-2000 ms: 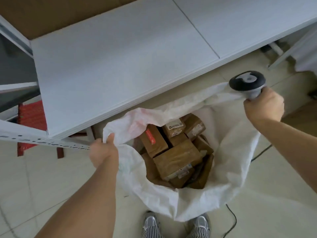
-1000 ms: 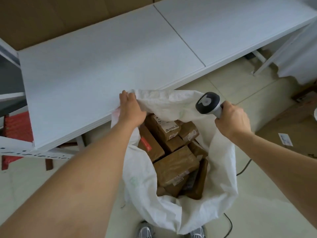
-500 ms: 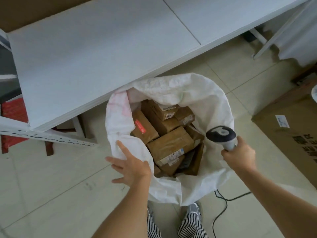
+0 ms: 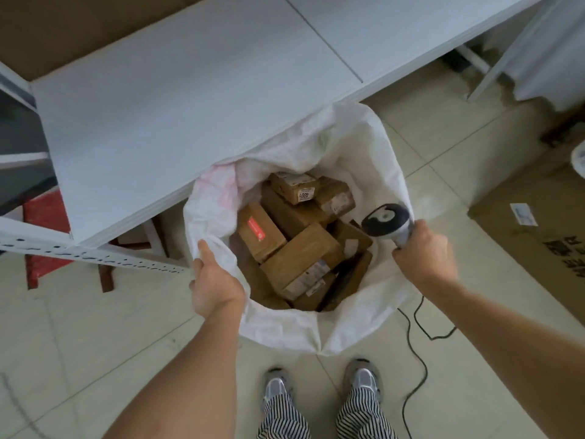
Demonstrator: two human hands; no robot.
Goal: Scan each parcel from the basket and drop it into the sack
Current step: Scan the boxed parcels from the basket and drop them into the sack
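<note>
Seen from above, left to right: a red stool (image 4: 44, 236) tucked under a white table (image 4: 190, 90), then the left hand (image 4: 213, 280) curled round and gripping the near-left rim of a white sack (image 4: 364, 153) that stood open on the tiled floor (image 4: 79, 327) against the table's edge. Inside the sack, a heap of brown cardboard parcels (image 4: 304, 255), some labelled. Further right, the right hand (image 4: 424, 255) wrapped tight round the handle of a scanner (image 4: 387, 220) at the sack's right rim, with a black cable (image 4: 414, 359) trailing across the floor and a large cardboard box (image 4: 538, 232) at the far right.
</note>
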